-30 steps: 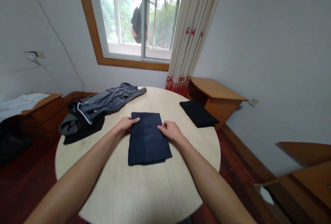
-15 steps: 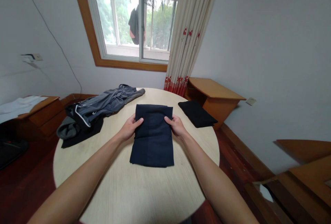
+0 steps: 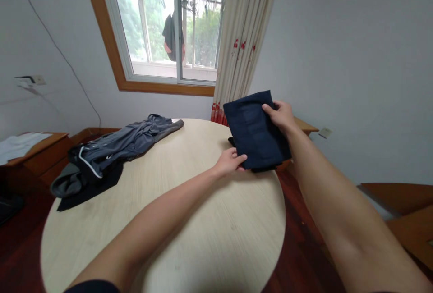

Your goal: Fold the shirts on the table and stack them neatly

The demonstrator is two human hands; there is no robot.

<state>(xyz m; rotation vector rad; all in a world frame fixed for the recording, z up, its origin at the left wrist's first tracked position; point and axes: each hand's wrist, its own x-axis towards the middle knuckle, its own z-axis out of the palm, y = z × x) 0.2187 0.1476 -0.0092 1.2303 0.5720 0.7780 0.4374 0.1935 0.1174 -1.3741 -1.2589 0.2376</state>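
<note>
At the far left, white sheets or cloth lie on a brown wooden cabinet, with a wall socket above it holding a black plug. A thin cable runs slantwise down the wall. Next, on the left part of the round, pale wood-grain bench, a rumpled grey jacket with white piping stretches toward the far rim. At its near end sits a rolled grey fleece-like bundle, and a flat black cloth shows beneath. Behind the bench is a sliding window in an orange-brown wooden frame; a dark garment hangs beyond the glass. To its right falls a cream curtain with red flowers.

In front of the curtain's foot, above the bench's far right edge, is the folded navy garment, tilted and held in both hands. The left hand pinches its near left corner, thumb on top and fingers closed underneath. A folded black cloth peeks out behind it on the bench, mostly hidden; whether the two touch, I cannot tell. The right hand grips the right side near the top, thumb across the face, the other fingers closed behind. Past that hand, a wooden desk corner shows, with another socket beside it.
</note>
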